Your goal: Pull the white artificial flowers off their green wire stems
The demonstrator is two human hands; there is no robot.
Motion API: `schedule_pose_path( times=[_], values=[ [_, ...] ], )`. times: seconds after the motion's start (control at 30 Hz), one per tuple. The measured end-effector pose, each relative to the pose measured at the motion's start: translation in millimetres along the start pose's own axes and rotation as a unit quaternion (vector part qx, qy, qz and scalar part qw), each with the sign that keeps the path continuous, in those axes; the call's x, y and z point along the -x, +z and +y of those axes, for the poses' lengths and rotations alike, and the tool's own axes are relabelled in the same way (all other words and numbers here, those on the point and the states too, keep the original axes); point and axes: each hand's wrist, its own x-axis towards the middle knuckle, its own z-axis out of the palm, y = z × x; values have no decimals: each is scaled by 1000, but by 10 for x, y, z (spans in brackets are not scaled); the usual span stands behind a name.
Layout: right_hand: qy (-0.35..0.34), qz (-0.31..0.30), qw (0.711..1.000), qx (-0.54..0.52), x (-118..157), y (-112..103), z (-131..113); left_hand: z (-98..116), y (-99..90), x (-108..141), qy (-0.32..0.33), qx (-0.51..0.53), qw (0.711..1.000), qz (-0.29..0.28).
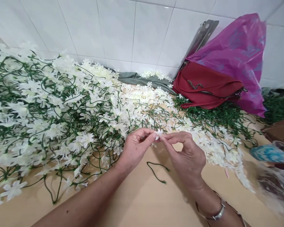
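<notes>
White-tiled wall above; mid-frame, left hand and right hand pinch a small white artificial flower, apparently adjusting it; gentleness needed.

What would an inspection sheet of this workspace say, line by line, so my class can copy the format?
Surface: tan table, bare in front, largely covered farther back.
Job's things: white flower at the fingertips; large flower pile at left; loose blossoms behind; one bent green stem in front.
Clutter: red bag, purple bag, clear plastic at right.
Grippers: left hand and right hand, bare, both pinching the flower.
Cables: nothing seen.
Surroundings: tiled wall behind; metal piece leaning there.
</notes>
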Motion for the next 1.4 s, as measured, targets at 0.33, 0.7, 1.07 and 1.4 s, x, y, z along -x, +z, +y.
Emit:
schedule_pose_path(
  times=[0.33,0.7,1.07,1.4],
  values=[
    [123,1,987,-106,38,41,27,-12,-19,0,22,-4,1000,2],
    [-8,-33,999,36,-9,-12,-39,-37,-16,-15,20,-15,1000,11],
    [43,-9,999,-1,18,52,-40,15,-3,8,16,-10,1000,10],
    [109,-27,993,-41,27,28,4,2,-5,1,14,-13,1000,11]
  ],
)
